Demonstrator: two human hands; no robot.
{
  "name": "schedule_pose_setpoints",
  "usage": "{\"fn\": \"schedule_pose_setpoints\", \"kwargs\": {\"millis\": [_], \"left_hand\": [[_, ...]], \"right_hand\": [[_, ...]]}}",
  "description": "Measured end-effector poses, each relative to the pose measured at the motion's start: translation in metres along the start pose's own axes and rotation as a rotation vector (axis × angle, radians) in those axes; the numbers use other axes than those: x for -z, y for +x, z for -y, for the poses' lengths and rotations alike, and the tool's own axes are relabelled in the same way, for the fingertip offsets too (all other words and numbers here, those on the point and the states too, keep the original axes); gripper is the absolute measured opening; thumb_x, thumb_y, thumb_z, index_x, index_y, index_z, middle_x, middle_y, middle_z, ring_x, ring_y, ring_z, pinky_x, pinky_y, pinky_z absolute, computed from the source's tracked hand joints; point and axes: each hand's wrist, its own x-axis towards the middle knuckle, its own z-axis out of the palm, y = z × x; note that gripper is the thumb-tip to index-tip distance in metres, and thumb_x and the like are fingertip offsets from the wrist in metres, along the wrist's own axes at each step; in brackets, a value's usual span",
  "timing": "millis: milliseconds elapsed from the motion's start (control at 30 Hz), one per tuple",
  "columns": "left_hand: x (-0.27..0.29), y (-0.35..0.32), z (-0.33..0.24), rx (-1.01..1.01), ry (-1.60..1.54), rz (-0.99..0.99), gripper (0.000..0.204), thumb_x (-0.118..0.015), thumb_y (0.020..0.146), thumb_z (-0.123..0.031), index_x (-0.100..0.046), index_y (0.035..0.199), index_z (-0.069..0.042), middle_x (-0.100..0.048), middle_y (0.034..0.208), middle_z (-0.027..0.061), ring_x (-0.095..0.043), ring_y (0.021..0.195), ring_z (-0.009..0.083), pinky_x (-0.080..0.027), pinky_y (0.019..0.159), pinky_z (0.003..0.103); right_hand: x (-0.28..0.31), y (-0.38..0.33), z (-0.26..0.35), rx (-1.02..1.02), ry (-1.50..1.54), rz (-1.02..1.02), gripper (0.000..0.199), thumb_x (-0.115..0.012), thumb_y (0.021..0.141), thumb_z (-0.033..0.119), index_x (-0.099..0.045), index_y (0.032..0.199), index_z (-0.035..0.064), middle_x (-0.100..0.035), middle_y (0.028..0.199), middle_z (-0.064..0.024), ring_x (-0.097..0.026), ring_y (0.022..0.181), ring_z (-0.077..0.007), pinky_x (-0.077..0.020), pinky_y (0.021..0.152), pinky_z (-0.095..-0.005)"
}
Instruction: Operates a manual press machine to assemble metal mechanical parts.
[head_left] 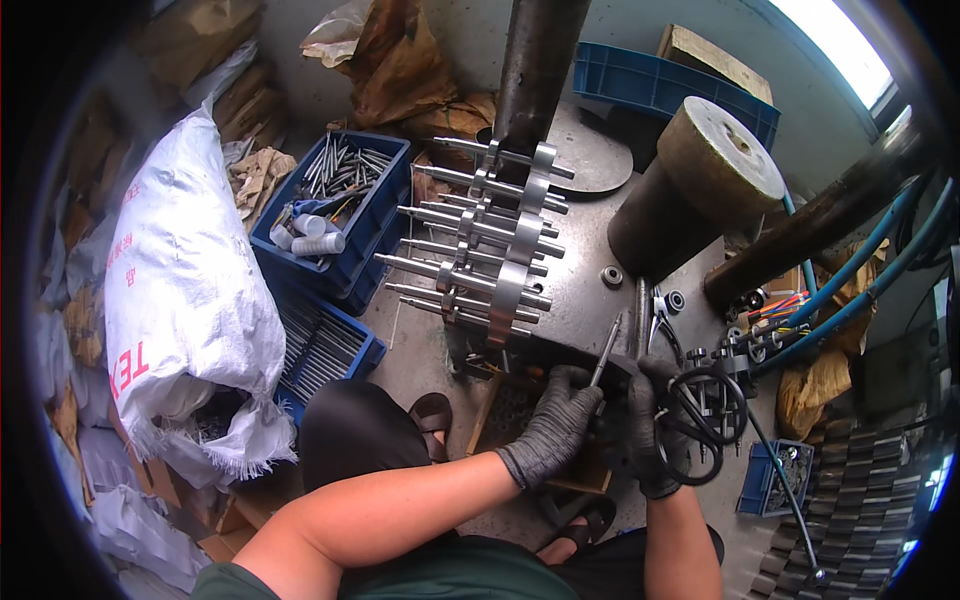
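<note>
My left hand (558, 422), in a grey glove, closes around a slim metal shaft (608, 348) whose narrow end points up and away from me. Close on its right, my gloved right hand (648, 435) is curled beside a dark block-like part at the bench edge. What its fingers hold is hidden. Black loops (712, 415) lie against the right hand's outer side, and I cannot tell what they belong to. Beyond the left hand, several metal shafts with thick cylindrical collars (515, 270) lie side by side in a row at the bench's left edge.
A thick steel cylinder (655, 200) stands on the metal bench (585, 285), near a small ring (612, 276). Blue crates (345, 265) with rods stand left, beside a white woven sack (190, 290). Blue hoses (865, 290) and a small blue bin (757, 480) are right.
</note>
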Motion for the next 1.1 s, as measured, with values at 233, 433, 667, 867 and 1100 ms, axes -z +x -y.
{"fn": "schedule_pose_setpoints", "kwargs": {"millis": [233, 433, 667, 867, 1100], "left_hand": [[-0.003, -0.001, -0.002, 0.085, -0.148, 0.026, 0.025, -0.050, 0.107, -0.022, -0.044, 0.128, -0.009, -0.063, 0.097, 0.0094, -0.065, 0.070, 0.0154, -0.055, 0.056, 0.029], [0.000, 0.004, 0.006, 0.072, -0.175, 0.064, 0.026, -0.048, 0.108, -0.023, -0.045, 0.130, -0.010, -0.064, 0.097, 0.0091, -0.064, 0.070, 0.0143, -0.055, 0.057, 0.028], [0.000, 0.003, 0.008, -0.071, -0.017, 0.006, 0.025, -0.048, 0.108, -0.023, -0.049, 0.129, -0.009, -0.064, 0.096, 0.0075, -0.062, 0.069, 0.0124, -0.054, 0.059, 0.027], [-0.001, 0.003, 0.005, 0.001, -0.143, 0.058, 0.024, -0.048, 0.108, -0.022, -0.050, 0.127, -0.008, -0.065, 0.094, 0.0073, -0.063, 0.069, 0.0126, -0.054, 0.058, 0.027], [-0.005, -0.003, 0.000, 0.013, -0.071, 0.047, 0.023, -0.047, 0.108, -0.022, -0.049, 0.127, -0.009, -0.064, 0.091, 0.0081, -0.063, 0.068, 0.0134, -0.054, 0.057, 0.028]], "right_hand": [[0.004, -0.006, 0.003, -0.068, 0.198, -0.024, 0.021, -0.061, 0.101, 0.009, -0.065, 0.119, -0.0002, -0.069, 0.106, -0.0137, -0.069, 0.090, -0.0215, -0.0559, 0.078, -0.0333], [0.001, -0.009, 0.015, -0.094, 0.193, -0.045, 0.023, -0.063, 0.101, 0.012, -0.066, 0.120, -0.0016, -0.071, 0.099, -0.0112, -0.069, 0.088, -0.0192, -0.0565, 0.078, -0.0342], [-0.004, -0.002, 0.014, 0.045, 0.015, 0.024, 0.022, -0.064, 0.100, 0.011, -0.066, 0.118, -0.0018, -0.072, 0.099, -0.0120, -0.070, 0.090, -0.0199, -0.0566, 0.078, -0.0346], [-0.004, 0.003, 0.017, 0.214, -0.209, -0.007, 0.018, -0.065, 0.098, 0.006, -0.069, 0.114, 0.0004, -0.072, 0.093, -0.0124, -0.071, 0.086, -0.0232, -0.0560, 0.077, -0.0351], [0.003, 0.001, -0.006, 0.104, -0.166, 0.039, 0.015, -0.065, 0.098, 0.007, -0.068, 0.111, -0.0006, -0.070, 0.097, -0.0126, -0.069, 0.087, -0.0228, -0.0550, 0.076, -0.0361]]}}
